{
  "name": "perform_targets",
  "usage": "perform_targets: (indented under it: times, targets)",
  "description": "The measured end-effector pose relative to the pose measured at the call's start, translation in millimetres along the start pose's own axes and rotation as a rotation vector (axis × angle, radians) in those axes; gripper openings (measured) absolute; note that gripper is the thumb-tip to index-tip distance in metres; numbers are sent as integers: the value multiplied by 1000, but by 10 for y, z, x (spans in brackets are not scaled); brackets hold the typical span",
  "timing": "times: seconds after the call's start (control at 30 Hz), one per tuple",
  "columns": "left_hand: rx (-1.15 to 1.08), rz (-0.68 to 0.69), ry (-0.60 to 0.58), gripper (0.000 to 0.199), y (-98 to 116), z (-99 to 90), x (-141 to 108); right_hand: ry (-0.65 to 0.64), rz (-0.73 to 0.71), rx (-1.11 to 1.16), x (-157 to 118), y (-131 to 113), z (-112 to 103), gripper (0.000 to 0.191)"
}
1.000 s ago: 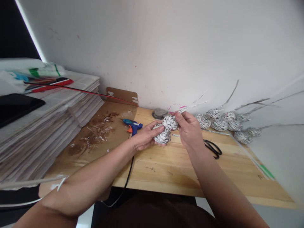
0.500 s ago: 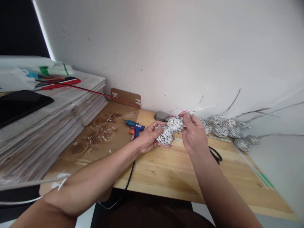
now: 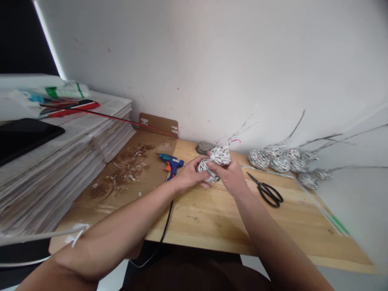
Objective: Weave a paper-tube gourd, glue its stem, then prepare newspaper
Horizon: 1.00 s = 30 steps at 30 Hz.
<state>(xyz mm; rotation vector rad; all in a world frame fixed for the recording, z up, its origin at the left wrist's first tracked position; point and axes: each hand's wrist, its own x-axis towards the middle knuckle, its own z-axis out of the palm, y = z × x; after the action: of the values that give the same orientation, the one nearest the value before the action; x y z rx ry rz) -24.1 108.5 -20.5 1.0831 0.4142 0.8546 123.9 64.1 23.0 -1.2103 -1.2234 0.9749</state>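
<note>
A woven newspaper gourd (image 3: 220, 155), made of two rounded bulbs with a twisted neck and two loose paper strips at its top, is held between both hands above the table. My left hand (image 3: 191, 176) wraps the lower bulb from the left, thumb across its front. My right hand (image 3: 229, 176) closes on it from the right, its thumb near the narrow waist. Fingers behind the gourd are partly hidden. To the left of my left hand lies a blue glue gun (image 3: 173, 164). Black-handled scissors (image 3: 268, 193) lie right of my right hand.
Several similar woven gourds (image 3: 280, 163) with long stems rest along the wall at the right. Tall newspaper stacks (image 3: 103, 139) stand left, a black phone (image 3: 28, 137) on top. Scraps litter the brown board (image 3: 121, 173). A grey stone-like object (image 3: 205, 147) sits behind my hands.
My right hand has moved down from the gourd's top to its middle, baring the twisted neck and strips. The gourd stands more upright, and the scissors show fully.
</note>
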Motion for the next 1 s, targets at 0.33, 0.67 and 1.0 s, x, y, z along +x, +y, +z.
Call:
perform_targets:
  times: [0.33,0.67,1.0]
  targets:
    - [414,-124,-48,30,181,160,-109,69,51,29,-39,31,81,48]
    - [231,-162,-119,40,114,79,-103,-65,109,100,8,-111,33,53]
    - [-29,-148,-65,89,-36,-56,-37,-288,212,293,104,26,-45,48]
